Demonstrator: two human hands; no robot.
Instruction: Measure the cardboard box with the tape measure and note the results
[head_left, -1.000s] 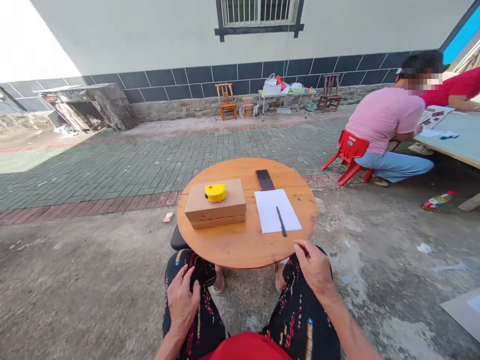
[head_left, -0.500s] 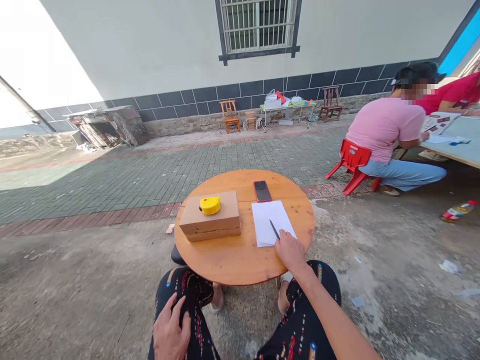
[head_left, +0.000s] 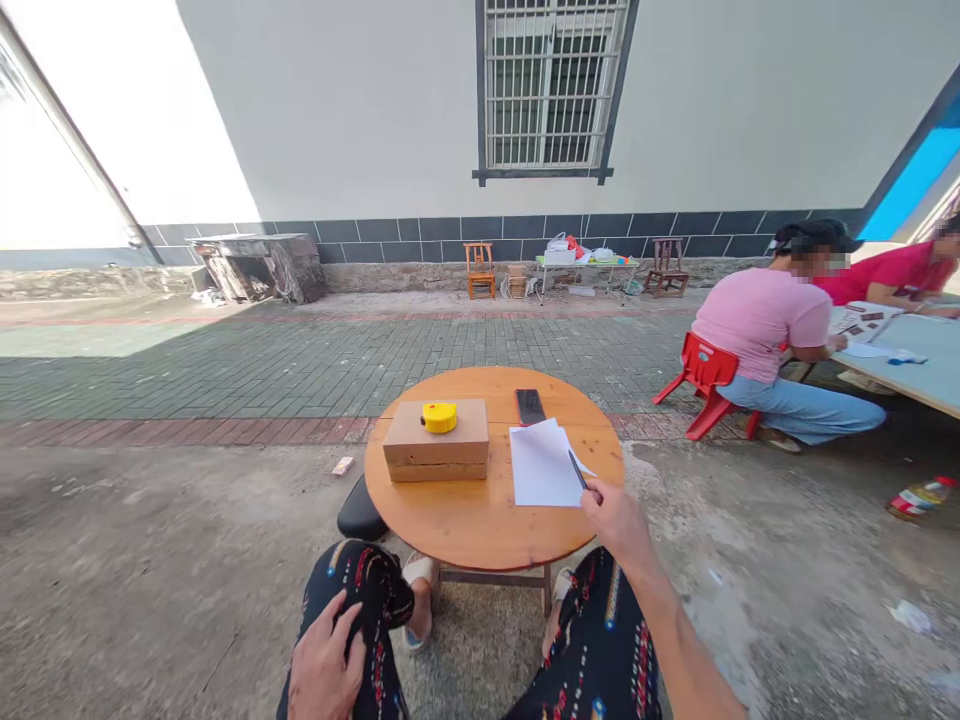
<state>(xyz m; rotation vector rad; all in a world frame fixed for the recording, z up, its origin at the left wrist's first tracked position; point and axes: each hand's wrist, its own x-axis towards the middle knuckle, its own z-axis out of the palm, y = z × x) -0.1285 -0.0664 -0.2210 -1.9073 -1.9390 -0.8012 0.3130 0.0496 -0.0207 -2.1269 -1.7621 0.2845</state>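
My right hand (head_left: 616, 520) is closed around the lower end of a black pen (head_left: 577, 470), which slants up and left over the right side of the white paper (head_left: 541, 475). There appear to be two sheets, one askew on the other. Just beyond the paper lies a phone (head_left: 529, 406) with a red edge. A yellow tape measure (head_left: 439, 417) rests on a closed cardboard box (head_left: 437, 465) on the left of the round wooden table (head_left: 495, 535). My left hand (head_left: 328, 660) lies on my left thigh, fingers apart, with nothing in it.
Under the table's left side is a black stool seat (head_left: 361, 512). To the right, a person in pink (head_left: 757, 310) sits on a red chair (head_left: 705, 372) at another table (head_left: 930, 365), beside a second person. A bottle (head_left: 921, 498) lies on the ground.
The camera view has tilted up. My right hand has moved the pen to the right across the paper, and the sheets now lie askew. My left hand stays on my thigh.
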